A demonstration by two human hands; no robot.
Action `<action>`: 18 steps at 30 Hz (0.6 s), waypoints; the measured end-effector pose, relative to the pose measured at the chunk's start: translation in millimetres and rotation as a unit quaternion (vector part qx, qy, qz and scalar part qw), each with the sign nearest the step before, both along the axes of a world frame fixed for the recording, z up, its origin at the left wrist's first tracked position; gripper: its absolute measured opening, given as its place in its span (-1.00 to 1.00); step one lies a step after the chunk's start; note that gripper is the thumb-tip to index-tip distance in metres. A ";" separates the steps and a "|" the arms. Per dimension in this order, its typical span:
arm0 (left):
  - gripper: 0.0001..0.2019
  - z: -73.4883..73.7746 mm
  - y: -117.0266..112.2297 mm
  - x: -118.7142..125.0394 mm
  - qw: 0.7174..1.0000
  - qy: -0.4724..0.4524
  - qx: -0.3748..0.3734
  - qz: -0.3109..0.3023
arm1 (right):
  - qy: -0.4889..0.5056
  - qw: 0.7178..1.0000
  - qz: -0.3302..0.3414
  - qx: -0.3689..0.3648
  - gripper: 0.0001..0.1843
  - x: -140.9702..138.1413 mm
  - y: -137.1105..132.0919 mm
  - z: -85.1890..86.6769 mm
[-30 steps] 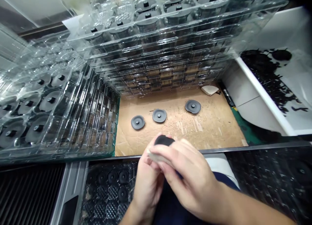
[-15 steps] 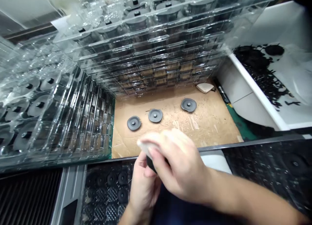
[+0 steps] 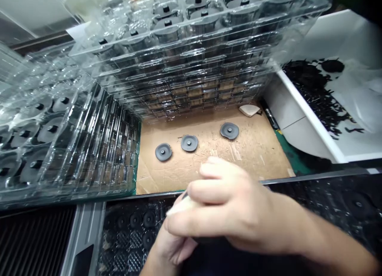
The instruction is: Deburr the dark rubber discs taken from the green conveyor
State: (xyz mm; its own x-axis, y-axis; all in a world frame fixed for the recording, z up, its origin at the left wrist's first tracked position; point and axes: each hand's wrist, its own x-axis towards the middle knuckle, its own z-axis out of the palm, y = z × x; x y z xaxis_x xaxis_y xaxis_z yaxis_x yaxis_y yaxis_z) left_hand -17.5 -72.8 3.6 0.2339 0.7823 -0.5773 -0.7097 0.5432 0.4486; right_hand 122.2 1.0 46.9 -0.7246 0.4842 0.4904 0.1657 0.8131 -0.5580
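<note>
My right hand [image 3: 229, 204], slightly blurred, is closed on a white wiping pad [image 3: 182, 205] and lies over my left hand. Under it, my left hand [image 3: 171, 242] is closed around a dark part, of which only a small edge [image 3: 185, 194] shows; its shape is hidden. Beyond the hands, three grey round rubber discs with small centre studs lie apart on a cardboard sheet [image 3: 167, 176]: a left disc [image 3: 163, 152], a middle disc [image 3: 189, 143] and a right disc [image 3: 229, 131].
Clear plastic trays [image 3: 185, 57] holding similar discs are stacked high at the back, with another stack [image 3: 98, 148] on the left. A white bin [image 3: 316, 124] of black scraps stands right, beside a black marker [image 3: 270, 114]. A whitish wedge-shaped pad [image 3: 249, 110] lies on the cardboard's far edge.
My right hand has swung down and turned over my left hand, so the dark part shows less. The white pad has moved lower with it. The three discs stay in place.
</note>
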 end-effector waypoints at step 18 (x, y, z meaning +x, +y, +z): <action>-0.61 -2.6 0.7 -1.1 0.997 -0.060 0.009 -0.048 | 0.014 0.939 -0.306 -0.158 -0.78 31.3 -23.8 -50.7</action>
State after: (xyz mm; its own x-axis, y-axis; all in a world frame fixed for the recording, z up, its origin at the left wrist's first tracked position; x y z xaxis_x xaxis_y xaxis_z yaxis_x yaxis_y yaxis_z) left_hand -18.7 -72.1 1.1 0.3746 0.7637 -0.5258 -0.7047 0.6031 0.3738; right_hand 153.5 -22.8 -3.8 -0.2520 0.9301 0.2673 0.5292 0.3637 -0.7666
